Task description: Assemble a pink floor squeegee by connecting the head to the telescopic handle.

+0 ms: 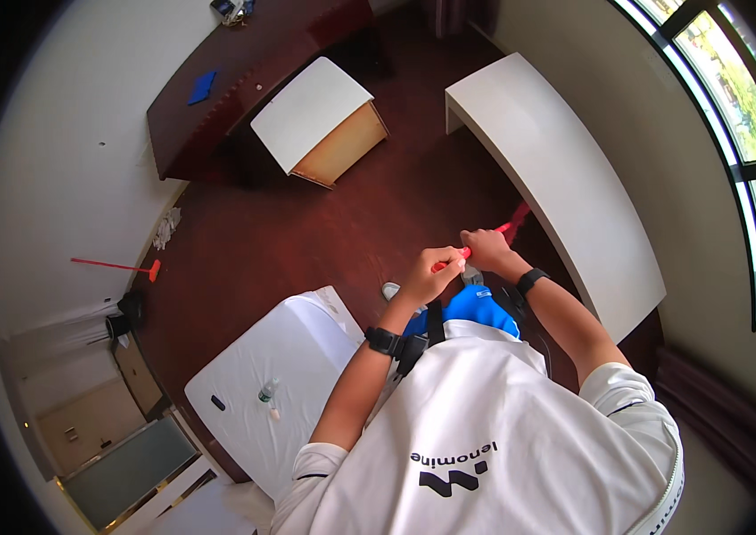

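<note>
Both my hands grip a red broom (503,227), held out in front of my body. My left hand (437,273) is closed around the end of its handle nearer me. Just to the right and a little farther out, my right hand (487,250) wraps round the same handle. The broom's dark red far end (518,219) slants right, down toward the floor beside the white desk (565,169). Part of that end is hidden by the desk's edge.
Left of me is a white-covered bed (257,366) with a bottle (268,390) and a small black object (218,403) on it. Ahead stand a white cabinet (315,111) and a dark red desk (253,80). A long-handled red tool (153,270) leans at the left wall.
</note>
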{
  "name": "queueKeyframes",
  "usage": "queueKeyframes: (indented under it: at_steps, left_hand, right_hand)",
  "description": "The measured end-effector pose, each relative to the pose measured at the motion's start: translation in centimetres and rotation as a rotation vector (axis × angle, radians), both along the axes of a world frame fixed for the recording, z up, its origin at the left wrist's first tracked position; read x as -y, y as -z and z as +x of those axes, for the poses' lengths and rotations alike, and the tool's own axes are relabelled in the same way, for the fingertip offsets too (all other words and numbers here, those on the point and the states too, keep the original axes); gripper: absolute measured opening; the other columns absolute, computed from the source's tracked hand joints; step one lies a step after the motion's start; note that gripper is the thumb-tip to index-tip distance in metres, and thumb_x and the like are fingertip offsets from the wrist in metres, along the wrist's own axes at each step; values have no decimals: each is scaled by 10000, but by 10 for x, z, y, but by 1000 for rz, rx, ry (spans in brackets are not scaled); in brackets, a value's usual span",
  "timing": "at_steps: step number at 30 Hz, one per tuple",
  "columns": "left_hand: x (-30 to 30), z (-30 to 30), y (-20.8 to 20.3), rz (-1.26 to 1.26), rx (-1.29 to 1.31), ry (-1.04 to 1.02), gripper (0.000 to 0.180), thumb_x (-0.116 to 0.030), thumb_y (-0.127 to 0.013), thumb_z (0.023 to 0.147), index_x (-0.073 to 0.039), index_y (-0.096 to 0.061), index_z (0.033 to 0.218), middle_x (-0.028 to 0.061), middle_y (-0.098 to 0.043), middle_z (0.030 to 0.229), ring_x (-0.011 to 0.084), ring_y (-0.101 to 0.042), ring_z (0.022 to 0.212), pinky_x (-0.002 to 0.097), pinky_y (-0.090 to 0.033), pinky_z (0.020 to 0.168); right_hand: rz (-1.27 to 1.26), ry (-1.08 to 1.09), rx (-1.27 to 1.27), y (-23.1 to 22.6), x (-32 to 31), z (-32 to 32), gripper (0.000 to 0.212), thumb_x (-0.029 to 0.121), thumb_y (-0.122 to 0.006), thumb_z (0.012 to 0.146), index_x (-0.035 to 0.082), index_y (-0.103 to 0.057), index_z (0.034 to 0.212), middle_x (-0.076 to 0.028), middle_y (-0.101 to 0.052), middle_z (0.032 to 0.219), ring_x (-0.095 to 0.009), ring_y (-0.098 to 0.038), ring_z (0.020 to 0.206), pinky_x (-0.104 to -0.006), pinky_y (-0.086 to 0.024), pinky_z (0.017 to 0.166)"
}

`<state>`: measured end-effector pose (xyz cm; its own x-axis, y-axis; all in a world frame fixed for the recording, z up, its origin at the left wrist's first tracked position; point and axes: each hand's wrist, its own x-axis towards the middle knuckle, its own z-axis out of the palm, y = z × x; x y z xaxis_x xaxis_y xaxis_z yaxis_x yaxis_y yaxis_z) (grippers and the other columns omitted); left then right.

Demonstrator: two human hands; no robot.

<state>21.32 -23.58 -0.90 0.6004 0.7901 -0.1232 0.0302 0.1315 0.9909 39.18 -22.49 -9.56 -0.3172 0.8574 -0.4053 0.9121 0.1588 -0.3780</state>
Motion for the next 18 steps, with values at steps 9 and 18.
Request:
queueKeyframes:
  at_steps: [9, 18]
  left_hand:
    - [16, 97, 53, -112, -48, 54, 275, -189, -555, 886, 17, -574, 704, 15, -542, 682, 68, -480, 656, 242, -391, 602]
    - [7, 100, 36, -144, -138, -94, 309, -217, -558, 879, 41, -637, 729, -11, -545, 602, 43, -447, 600, 239, -358, 541]
  right_hand:
    - [-224, 304, -6, 59, 53, 92, 274, 304, -624, 747, 97, -661, 922, -153, -615, 1040, -297, -595, 971, -427, -503, 776]
    - [-178, 338, -93, 45, 34, 73, 161, 190, -626, 760, 71, -692, 846, -204, -657, 855, -368, -643, 829, -448, -522, 741]
